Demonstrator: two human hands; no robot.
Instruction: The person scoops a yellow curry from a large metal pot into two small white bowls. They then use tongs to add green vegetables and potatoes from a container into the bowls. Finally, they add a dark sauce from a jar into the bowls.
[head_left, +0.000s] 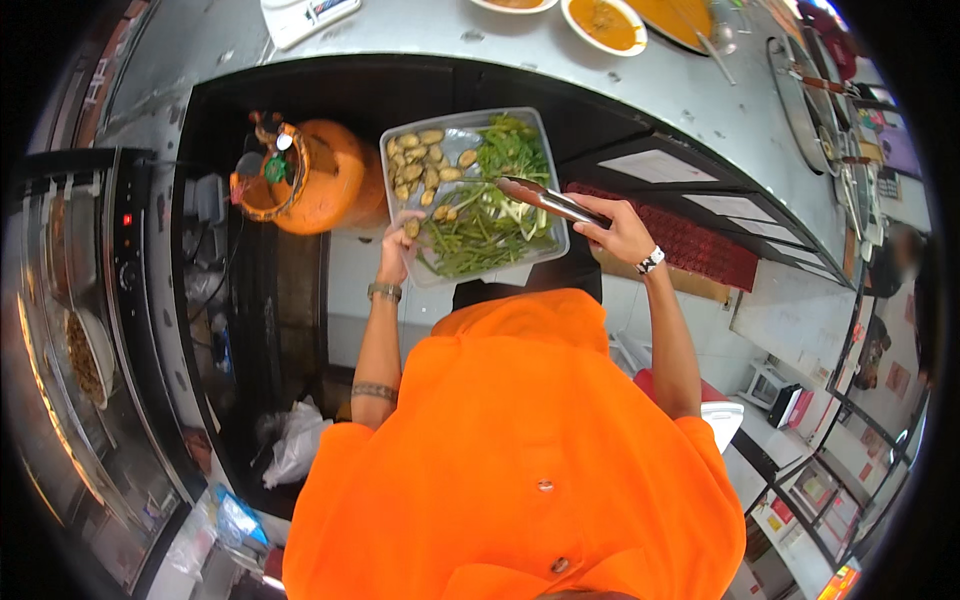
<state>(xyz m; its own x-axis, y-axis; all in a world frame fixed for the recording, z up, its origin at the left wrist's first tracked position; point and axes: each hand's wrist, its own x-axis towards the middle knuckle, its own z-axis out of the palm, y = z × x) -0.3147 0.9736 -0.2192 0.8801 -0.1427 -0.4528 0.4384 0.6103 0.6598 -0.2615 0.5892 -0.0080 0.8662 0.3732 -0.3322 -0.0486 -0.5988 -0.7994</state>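
Observation:
My left hand (397, 244) grips the left edge of a clear plastic container (556, 176), held above the floor in front of me. Inside are leafy greens (514, 146) at the upper right, cut green vegetable pieces (476, 247) across the lower part, and brownish round slices (411, 159) at the upper left. My right hand (619, 229) holds metal tongs (551, 201), which reach over the container's right side. The tips of the tongs lie near its middle, over the vegetables; whether they pinch a piece I cannot tell.
An orange gas cylinder (330, 176) stands left of the container. Beyond is a metal counter (465, 37) with bowls of orange curry (606, 26), a pan (679, 19) and a white scale (300, 22). A glass display cabinet (82, 247) stands at far left. A person (892, 259) is at far right.

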